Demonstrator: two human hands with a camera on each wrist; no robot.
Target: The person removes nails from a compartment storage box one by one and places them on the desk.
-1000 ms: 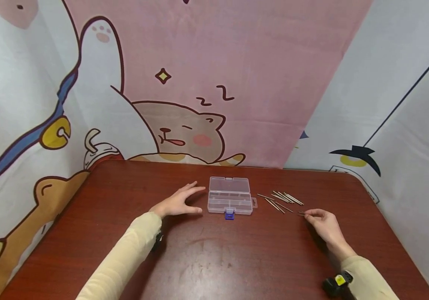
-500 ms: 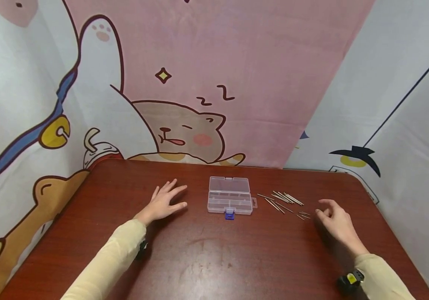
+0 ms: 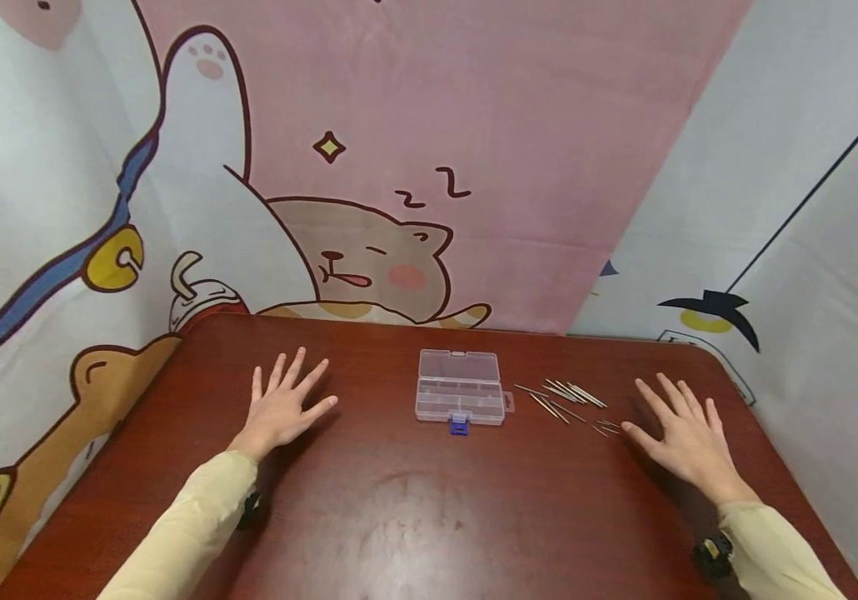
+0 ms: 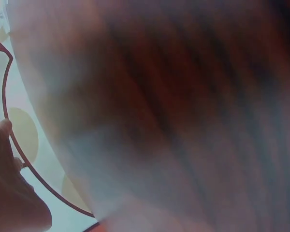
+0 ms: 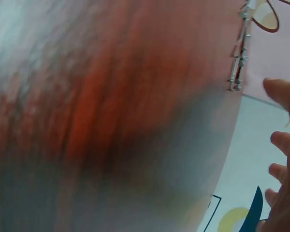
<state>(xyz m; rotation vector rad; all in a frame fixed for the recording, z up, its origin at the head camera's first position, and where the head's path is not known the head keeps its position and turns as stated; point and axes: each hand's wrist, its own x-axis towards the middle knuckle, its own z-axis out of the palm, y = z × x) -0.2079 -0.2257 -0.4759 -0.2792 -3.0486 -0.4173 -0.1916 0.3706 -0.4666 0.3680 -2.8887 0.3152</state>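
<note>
In the head view a clear plastic compartment box (image 3: 460,402) with a blue latch (image 3: 459,428) stands with its lid raised at the middle of the table. Thin metal rods (image 3: 576,393), perhaps drill bits, lie in a loose pile to its right. Several shorter, thinner ones (image 3: 606,428) lie nearer my right hand (image 3: 687,439). That hand is spread flat with nothing in it, its thumb tip close beside the short rods. Well left of the box, my left hand (image 3: 279,410) is also spread, fingers apart, holding nothing. Whether either palm touches the table cannot be told.
The dark red-brown table (image 3: 414,517) has a glossy top. A printed cloth (image 3: 534,167) with cartoon animals hangs behind its far edge and along both sides. Each wrist carries a small black camera (image 3: 713,553).
My right hand has let go of a short thin rod, which now lies with the others, and has spread its fingers. My left hand has moved left, away from the box.
</note>
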